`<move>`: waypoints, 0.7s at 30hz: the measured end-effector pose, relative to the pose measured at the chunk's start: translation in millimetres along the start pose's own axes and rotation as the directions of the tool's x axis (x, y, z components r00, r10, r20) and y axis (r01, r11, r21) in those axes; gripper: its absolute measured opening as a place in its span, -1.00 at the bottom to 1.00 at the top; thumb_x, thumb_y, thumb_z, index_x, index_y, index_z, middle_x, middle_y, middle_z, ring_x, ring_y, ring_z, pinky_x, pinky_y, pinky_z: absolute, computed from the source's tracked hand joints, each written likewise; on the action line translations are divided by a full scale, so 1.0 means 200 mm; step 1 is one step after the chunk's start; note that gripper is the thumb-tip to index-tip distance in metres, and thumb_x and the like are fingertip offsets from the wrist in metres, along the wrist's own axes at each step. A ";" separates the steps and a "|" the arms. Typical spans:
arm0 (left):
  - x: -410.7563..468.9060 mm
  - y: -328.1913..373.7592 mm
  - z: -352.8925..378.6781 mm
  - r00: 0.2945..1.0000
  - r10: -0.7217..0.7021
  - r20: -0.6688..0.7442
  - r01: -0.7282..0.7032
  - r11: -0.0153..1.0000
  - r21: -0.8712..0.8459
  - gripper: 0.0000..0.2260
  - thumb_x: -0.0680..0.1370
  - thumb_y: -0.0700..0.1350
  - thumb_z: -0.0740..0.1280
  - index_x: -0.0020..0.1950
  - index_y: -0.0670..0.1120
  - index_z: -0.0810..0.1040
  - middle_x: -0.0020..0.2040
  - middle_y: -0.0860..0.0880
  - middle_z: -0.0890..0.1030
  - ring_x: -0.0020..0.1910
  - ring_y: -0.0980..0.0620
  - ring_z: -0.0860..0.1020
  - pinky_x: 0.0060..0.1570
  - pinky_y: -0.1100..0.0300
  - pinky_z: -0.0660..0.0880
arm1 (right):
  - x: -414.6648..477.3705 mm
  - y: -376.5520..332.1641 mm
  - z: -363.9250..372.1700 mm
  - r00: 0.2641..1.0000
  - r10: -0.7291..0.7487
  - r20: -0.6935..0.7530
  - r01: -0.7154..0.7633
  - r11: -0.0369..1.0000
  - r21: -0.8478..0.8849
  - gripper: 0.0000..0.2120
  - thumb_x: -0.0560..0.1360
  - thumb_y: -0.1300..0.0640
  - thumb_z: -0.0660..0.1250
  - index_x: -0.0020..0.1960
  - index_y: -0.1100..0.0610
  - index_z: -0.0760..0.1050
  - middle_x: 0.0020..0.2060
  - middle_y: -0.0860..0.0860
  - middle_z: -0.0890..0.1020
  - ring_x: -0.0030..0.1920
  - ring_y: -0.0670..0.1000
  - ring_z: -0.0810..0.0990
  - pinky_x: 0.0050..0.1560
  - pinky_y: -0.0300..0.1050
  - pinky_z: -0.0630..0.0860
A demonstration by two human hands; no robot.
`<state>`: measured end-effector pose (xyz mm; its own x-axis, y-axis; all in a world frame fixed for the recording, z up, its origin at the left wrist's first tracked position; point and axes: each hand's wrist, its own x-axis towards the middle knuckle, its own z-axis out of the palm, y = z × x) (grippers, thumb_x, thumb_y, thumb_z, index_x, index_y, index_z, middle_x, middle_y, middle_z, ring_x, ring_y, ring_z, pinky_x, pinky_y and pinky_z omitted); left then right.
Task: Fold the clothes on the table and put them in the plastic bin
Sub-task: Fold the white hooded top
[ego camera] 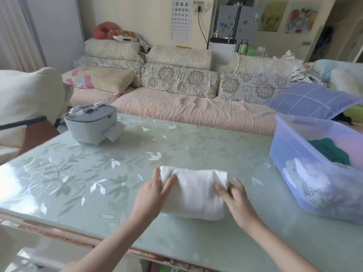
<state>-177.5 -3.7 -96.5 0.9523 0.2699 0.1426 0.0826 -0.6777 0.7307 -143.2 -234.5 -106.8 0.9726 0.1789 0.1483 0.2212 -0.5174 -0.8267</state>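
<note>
The table [98,173] runs wide, with a broad stretch of its glossy leaf-patterned top showing left of the hands and down to the near edge. A grey tissue box [91,124] sits at the far left. The plastic bin [294,154] stands at the right end, with a green garment [330,150] and pale clothes [306,173] inside. The folded white garment [194,193] lies mid-table near the front edge, apart from the bin. The left hand [153,193] rests on its left end, fingers straight and spread. The right hand [235,195] presses its right end with fingers straight and slightly apart — neither grips.
</note>
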 end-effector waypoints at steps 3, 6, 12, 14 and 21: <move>0.08 0.04 0.03 0.979 -0.186 0.085 0.186 0.983 0.004 -0.53 0.56 0.22 0.14 0.28 -0.10 0.30 0.13 -0.18 0.54 0.13 -0.17 0.51 -0.10 0.10 0.33 | 0.09 -0.02 0.03 0.986 0.166 -0.008 -0.165 0.974 -0.156 -0.57 0.56 -0.20 0.11 -0.17 0.13 0.50 -0.15 -0.02 0.55 0.12 0.06 0.51 0.04 -0.07 0.34; 0.10 0.05 0.07 0.978 -0.189 0.093 0.181 0.980 0.083 -0.55 0.59 0.18 0.11 0.29 -0.14 0.30 0.14 -0.21 0.53 0.10 -0.18 0.51 -0.06 0.06 0.35 | 0.13 0.00 0.09 0.962 0.258 -0.091 -0.274 0.905 -0.326 -0.51 0.61 -0.17 0.03 0.07 0.21 0.53 0.01 0.15 0.62 0.12 0.18 0.53 -0.01 -0.06 0.38; 0.04 -0.06 0.07 0.926 -0.258 0.277 0.291 0.953 -0.084 -0.46 0.53 0.31 0.08 0.48 0.19 0.13 0.44 -0.10 0.29 0.39 -0.11 0.29 0.30 0.07 0.22 | 0.10 -0.01 0.12 0.934 0.355 -0.042 -0.357 0.925 -0.129 -0.49 0.59 -0.20 0.05 0.11 0.22 0.49 -0.06 0.10 0.59 0.03 0.13 0.53 -0.04 -0.10 0.35; 0.05 -0.06 0.05 0.890 -0.259 0.375 0.361 0.903 -0.233 -0.42 0.54 0.23 0.20 0.51 0.16 0.11 0.48 -0.04 0.26 0.42 -0.08 0.29 0.35 0.07 0.25 | 0.11 0.00 0.10 0.922 0.386 -0.027 -0.387 0.918 -0.082 -0.50 0.55 -0.24 0.10 0.10 0.17 0.50 0.05 0.10 0.54 0.13 0.14 0.50 0.13 -0.07 0.40; 0.08 0.01 0.05 0.892 -0.290 0.345 0.397 0.868 -0.297 -0.51 0.55 0.08 0.29 0.45 0.10 0.24 0.30 -0.07 0.42 0.12 -0.04 0.42 0.09 0.16 0.38 | 0.06 0.00 0.03 0.826 0.530 0.191 -0.562 0.750 0.350 -0.09 0.16 -0.34 0.49 0.35 -0.14 0.11 0.27 -0.02 0.39 0.26 0.08 0.41 0.33 0.21 0.34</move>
<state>-159.7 -8.9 -99.3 0.9273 0.2014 -0.3155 0.3629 -0.2779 0.8894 -131.5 -226.9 -109.1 0.9071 0.0333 -0.4195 -0.4057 -0.1958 -0.8928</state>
